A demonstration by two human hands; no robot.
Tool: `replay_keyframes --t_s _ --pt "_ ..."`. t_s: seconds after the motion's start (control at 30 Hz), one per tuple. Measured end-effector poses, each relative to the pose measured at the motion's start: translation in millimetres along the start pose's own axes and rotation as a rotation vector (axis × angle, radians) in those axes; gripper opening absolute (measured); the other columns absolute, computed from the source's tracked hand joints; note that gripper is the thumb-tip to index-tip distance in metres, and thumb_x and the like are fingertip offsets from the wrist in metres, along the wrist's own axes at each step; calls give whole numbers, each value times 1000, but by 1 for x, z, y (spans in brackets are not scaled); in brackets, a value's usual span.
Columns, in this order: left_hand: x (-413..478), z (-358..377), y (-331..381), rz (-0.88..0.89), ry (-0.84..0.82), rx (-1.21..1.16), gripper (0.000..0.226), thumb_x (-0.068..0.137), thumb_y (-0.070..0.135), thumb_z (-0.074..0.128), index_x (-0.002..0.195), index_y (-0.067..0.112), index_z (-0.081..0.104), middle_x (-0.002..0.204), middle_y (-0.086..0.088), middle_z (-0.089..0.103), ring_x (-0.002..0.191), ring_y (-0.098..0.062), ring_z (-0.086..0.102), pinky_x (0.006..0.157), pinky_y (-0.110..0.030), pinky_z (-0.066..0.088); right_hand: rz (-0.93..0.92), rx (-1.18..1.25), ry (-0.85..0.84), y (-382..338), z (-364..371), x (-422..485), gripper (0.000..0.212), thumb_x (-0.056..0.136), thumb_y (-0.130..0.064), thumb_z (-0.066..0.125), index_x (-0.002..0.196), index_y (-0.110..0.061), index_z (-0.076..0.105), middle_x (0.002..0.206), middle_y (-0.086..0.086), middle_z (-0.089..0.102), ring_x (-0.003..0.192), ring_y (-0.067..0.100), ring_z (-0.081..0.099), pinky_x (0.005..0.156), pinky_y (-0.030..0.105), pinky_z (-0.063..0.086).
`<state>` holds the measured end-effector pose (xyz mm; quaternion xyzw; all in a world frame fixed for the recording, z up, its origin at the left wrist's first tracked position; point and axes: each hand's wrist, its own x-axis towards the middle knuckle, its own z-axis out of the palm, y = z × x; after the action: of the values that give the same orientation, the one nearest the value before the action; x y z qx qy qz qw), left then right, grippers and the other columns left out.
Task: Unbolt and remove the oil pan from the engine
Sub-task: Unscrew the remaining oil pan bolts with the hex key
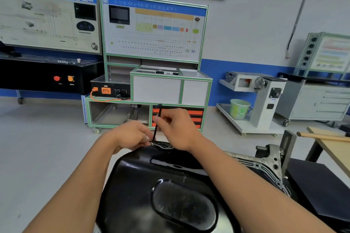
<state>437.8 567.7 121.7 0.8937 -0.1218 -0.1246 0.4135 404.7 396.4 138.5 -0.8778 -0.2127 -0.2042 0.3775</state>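
A glossy black oil pan fills the lower middle of the head view, sitting on the grey engine block flange. At the pan's far rim a thin black wrench stands nearly upright on a small silver bolt. My right hand pinches the wrench's upper shaft. My left hand has its fingers curled down at the wrench's foot beside the bolt. The tool's tip is partly hidden by my left fingers.
A wooden bench with a wooden handle lies at the right. An engine stand with a green bucket stands behind. A green-framed trainer cabinet faces me across pale floor.
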Motion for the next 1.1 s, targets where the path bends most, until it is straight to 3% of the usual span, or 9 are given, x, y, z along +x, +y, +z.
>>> replay_keyframes --t_s 0.17,0.33,0.4,0.53,0.67,0.83,0.93,1.03,1.1 --pt "-9 5 -16 128 3 -96 28 93 -3 57 106 13 76 109 -18 73 97 -25 64 91 -33 48 -112 -87 -97 -2 3 0 36 100 -23 58 72 -1 60 65 14 62 65 31 54 65 43 46" --pt "-5 4 -16 190 -47 -60 56 92 -4 58 59 39 72 61 17 66 62 4 59 57 -9 43 -153 -174 -173 -4 3 0 35 100 -21 57 68 -6 55 61 5 52 61 26 48 62 46 45" --pt "-3 4 -20 208 -59 -63 54 92 -4 57 63 38 74 65 17 68 65 5 61 62 -10 45 -150 -166 -177 -5 2 0 33 100 -22 56 73 -4 59 66 9 58 65 28 53 66 48 47" --pt "-2 3 -24 237 -54 -59 29 94 1 58 100 22 77 101 0 76 102 -13 67 94 -31 51 -182 -150 -164 -7 -2 -2 29 101 -20 55 78 -4 63 70 10 64 70 28 57 68 46 47" --pt "-1 4 -25 260 -48 -53 47 93 1 58 73 41 76 75 17 72 73 5 62 73 -23 47 -212 -199 -236 -6 -2 -2 27 101 -18 54 79 -3 61 69 10 61 68 29 54 68 48 45" --pt "-1 3 -27 292 -59 -54 19 92 6 60 91 18 75 94 -12 74 89 -23 65 94 -49 51 -242 -242 -300 -8 -1 -4 24 102 -17 53 82 -4 60 73 8 61 68 26 54 68 45 45" --pt "1 3 -26 300 -57 -31 13 91 9 59 96 -1 65 102 -32 65 88 -33 62 94 -62 46 -216 -193 -344 -11 1 -5 22 102 -12 52 81 -7 58 73 3 58 67 16 50 66 33 44" --pt "3 2 -29 297 -74 -56 13 94 6 56 102 -3 62 106 -35 62 92 -36 61 98 -64 44 -183 -141 -362 -14 3 -6 23 102 -9 50 79 -15 53 72 -6 52 65 6 45 65 21 39" --pt "2 2 -31 291 -76 -75 15 96 5 53 103 5 66 106 -26 66 96 -32 62 102 -59 42 -168 -125 -353 -13 4 -6 25 102 -14 53 78 -10 56 70 1 57 65 13 49 65 28 41"
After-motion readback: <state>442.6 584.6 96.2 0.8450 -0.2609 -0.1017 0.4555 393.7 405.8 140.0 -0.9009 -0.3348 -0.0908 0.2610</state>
